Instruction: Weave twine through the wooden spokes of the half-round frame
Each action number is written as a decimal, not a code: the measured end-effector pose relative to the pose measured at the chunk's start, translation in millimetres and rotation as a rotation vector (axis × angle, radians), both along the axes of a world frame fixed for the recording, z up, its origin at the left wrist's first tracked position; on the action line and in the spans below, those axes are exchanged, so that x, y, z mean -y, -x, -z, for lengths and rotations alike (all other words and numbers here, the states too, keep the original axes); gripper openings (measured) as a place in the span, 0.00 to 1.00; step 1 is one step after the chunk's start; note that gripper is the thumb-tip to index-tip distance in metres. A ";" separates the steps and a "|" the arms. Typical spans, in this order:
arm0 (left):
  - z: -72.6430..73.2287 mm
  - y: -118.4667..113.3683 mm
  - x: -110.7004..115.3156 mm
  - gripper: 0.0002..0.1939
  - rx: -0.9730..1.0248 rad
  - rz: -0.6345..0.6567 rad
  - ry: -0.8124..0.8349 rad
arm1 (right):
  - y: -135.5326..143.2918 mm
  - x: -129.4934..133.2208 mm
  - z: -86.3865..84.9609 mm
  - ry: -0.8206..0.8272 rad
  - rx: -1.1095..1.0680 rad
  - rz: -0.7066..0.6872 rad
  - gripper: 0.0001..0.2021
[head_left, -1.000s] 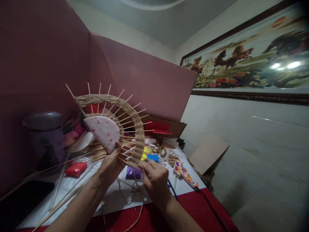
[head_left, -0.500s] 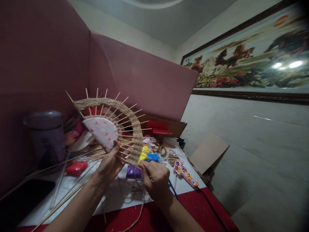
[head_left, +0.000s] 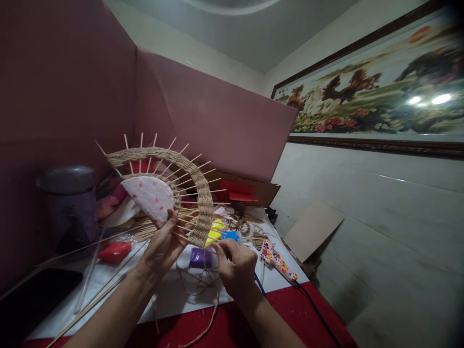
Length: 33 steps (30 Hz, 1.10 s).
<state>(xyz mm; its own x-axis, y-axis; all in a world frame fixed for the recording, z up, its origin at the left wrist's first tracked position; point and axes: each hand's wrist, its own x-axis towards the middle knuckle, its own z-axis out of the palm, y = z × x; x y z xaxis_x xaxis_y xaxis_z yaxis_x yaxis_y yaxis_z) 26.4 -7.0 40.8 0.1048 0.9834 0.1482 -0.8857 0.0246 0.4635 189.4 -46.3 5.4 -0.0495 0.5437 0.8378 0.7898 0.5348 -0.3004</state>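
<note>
L hand (head_left: 166, 241): gripping, thumb (head_left: 169, 220) up | R hand (head_left: 237, 266): curled, pinching | arms (head_left: 118, 299) fwd

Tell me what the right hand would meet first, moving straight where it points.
The right hand would probably meet the fan's woven band first, though depth is unclear.

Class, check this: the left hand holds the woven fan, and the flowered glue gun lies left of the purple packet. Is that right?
Not quite: the head view shows the glue gun right of the purple packet. The left hand does hold the woven fan.
</note>
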 end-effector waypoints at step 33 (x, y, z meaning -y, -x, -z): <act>4.0 -4.1 6.4 0.12 -0.110 0.220 -0.025 | 7.3 -10.7 -2.3 0.397 -0.648 -0.474 0.09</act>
